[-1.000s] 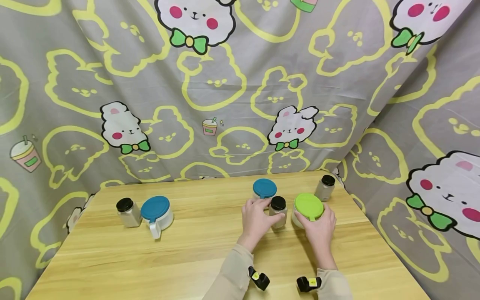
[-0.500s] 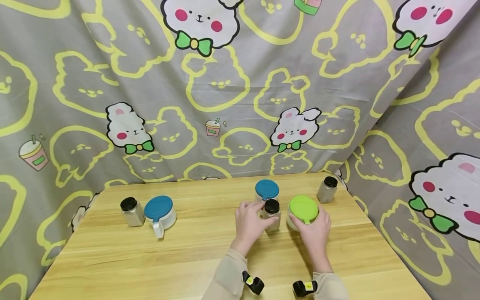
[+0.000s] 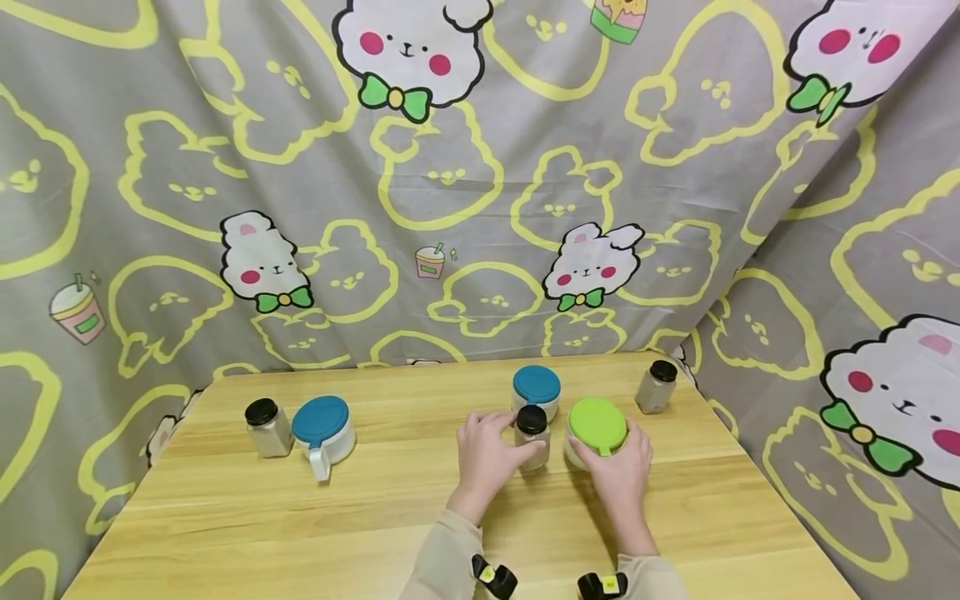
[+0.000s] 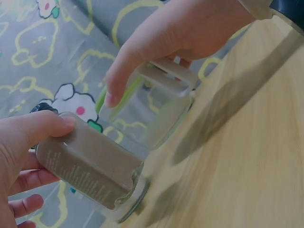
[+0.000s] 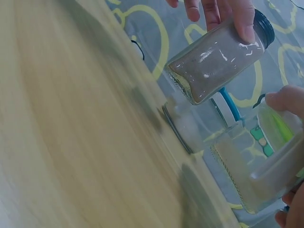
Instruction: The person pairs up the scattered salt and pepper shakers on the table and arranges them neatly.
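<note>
- The black-lidded jar [image 3: 532, 455] was above the right half of the counter [image 3: 360, 525], its base seemingly just off the wood, its shadow apart from it.
- The left hand [image 3: 486, 457] held it, grip clamped around the upper glass, thumb on one side.
- The green-lidded jar [image 3: 597, 423] was just to the right, a narrow gap between the two; it too looked slightly raised.
- The right hand [image 3: 622, 477] had its grip clamped on that one, thumb near the lid's rim.
- Close behind the black-lidded jar, a rear blue-lidded jar [image 3: 536, 384] left little room backward.
- A corner jar [image 3: 656, 395] with a black top stood near the counter's far right corner, close to both edges.
- Leftward, a wide stretch of wood ran to a handled blue-topped jar [image 3: 339, 442], its handle toward the front edge.
- Just beside that, an outer jar [image 3: 272, 437] stood nearer the left edge.
- A patterned curtain [image 3: 450, 196] rose behind the rear edge.
</note>
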{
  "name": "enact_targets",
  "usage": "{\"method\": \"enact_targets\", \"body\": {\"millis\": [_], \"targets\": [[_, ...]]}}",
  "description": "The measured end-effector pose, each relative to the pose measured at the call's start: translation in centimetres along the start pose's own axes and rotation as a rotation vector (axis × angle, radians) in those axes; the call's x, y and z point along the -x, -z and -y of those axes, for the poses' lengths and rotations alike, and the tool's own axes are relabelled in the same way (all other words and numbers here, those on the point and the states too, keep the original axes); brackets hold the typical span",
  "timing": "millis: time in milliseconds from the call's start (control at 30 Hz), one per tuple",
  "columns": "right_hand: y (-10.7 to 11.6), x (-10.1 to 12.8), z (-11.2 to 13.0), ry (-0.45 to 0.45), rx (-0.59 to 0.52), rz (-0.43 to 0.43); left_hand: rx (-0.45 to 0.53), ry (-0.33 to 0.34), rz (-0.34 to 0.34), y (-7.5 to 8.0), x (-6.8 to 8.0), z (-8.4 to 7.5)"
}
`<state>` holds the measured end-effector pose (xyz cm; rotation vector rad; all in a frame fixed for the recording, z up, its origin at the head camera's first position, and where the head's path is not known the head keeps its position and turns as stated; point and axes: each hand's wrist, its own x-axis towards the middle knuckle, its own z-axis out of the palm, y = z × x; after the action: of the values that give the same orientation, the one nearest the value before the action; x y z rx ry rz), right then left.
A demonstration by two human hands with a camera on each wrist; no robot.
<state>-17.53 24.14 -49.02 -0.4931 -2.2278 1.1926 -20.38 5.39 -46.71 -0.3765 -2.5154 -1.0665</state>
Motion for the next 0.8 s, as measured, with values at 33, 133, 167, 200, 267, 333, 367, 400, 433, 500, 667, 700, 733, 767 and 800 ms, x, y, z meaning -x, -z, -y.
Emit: {"method": "enact_targets", "body": {"millis": [33,133,167,200,267,333,367,400,433,500,667,700,733,767,800], "targets": [[-0.1,0.1,0.1,0.000,0.000,0.003,0.003,0.003,-0.001,0.1,0.0,0.1],[-0.3,0.5,0.3,0.000,-0.004,0.011,0.008,0.012,-0.007,0.6,0.1,0.4],[-0.4,0.6,0.4,0.001,-0.007,0.012,0.011,0.014,-0.010,0.8,0.1,0.4],[-0.5,0.7,0.5,0.001,-0.009,0.014,0.015,0.017,-0.012,1.0,0.2,0.5],[-0.7,0.9,0.6,0.000,-0.015,0.013,0.018,0.022,-0.015,1.3,0.3,0.7],[-0.9,1.1,0.8,0.001,-0.023,0.013,0.017,0.027,-0.021,1.6,0.4,1.1],[-1.1,1.2,0.8,0.001,-0.026,0.013,0.015,0.029,-0.023,1.7,0.5,1.3],[-1.2,1.4,0.9,0.003,-0.031,0.014,0.009,0.032,-0.026,1.8,0.5,1.5],[-1.3,1.5,0.9,0.006,-0.037,0.014,0.004,0.035,-0.029,2.0,0.6,1.8],[-1.6,1.7,1.0,0.014,-0.049,0.014,-0.001,0.045,-0.033,2.3,0.6,2.1],[-2.0,2.2,1.1,0.023,-0.067,0.011,-0.008,0.066,-0.032,3.0,0.8,2.8],[-2.1,2.3,1.2,0.023,-0.067,0.014,-0.006,0.065,-0.033,3.2,0.9,2.8],[-2.2,2.4,1.3,0.023,-0.066,0.018,-0.005,0.064,-0.034,3.3,0.9,2.9],[-2.3,2.5,1.3,0.021,-0.067,0.023,-0.006,0.062,-0.036,3.5,1.0,3.1],[-2.4,2.6,1.4,0.019,-0.067,0.028,-0.005,0.060,-0.039,3.6,1.1,3.2]]}}
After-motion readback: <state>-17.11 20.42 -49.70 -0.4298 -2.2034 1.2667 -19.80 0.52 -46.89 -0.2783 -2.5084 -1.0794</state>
